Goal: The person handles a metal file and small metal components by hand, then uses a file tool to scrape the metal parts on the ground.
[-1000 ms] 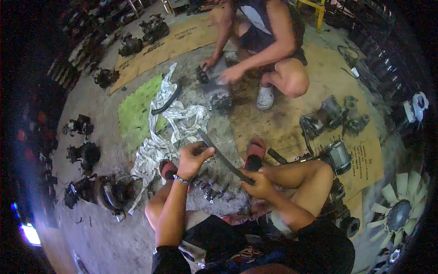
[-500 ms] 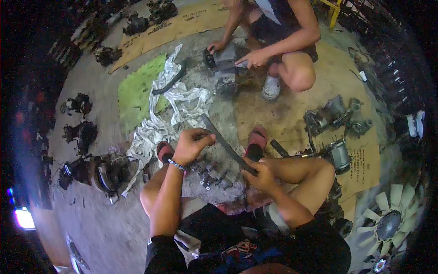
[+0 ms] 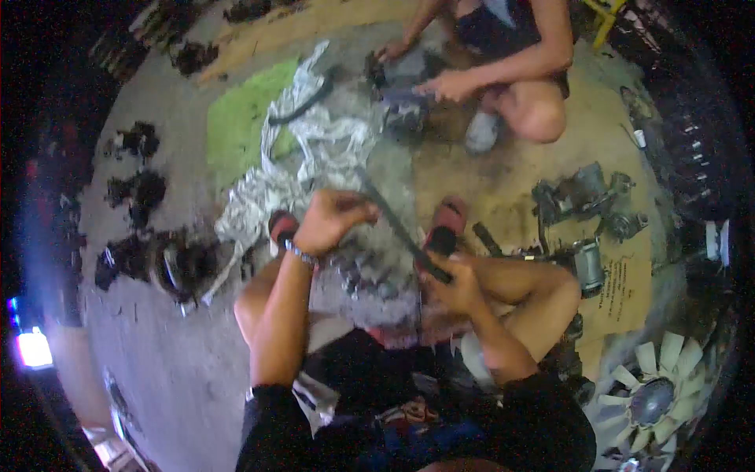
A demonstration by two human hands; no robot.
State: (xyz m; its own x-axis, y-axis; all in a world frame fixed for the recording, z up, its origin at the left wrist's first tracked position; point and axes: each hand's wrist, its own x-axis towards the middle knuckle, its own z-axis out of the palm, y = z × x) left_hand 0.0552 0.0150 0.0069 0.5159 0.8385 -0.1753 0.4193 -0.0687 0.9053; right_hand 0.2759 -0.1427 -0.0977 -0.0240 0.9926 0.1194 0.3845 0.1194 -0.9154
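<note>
A dark, flat strip [image 3: 393, 216] slants in front of me, its far end up and to the left. My right hand [image 3: 452, 285] is wrapped round its near end. By the strip's upper part is my left hand [image 3: 336, 220], with thumb and fingers pinched together; whatever may be between them is too small to make out. Below the hands, several small metal parts [image 3: 362, 275] lie on the concrete floor between my feet. Beyond my left hand spreads a crumpled white cloth [image 3: 330, 145] with a dark curved strip [image 3: 303, 106] on it.
A co-worker [image 3: 511, 79] crouches ahead, both hands at a metal part [image 3: 405, 71]. Engine parts [image 3: 578, 193] rest on cardboard [image 3: 629, 303] at right, near a fan [image 3: 653, 401]. More engine parts [image 3: 169, 263] stand at left, beside a green mat [image 3: 244, 126].
The view has tilted, so the floor things sit higher in the picture. My left hand has come slightly off the strip's edge, while my right hand keeps its grip.
</note>
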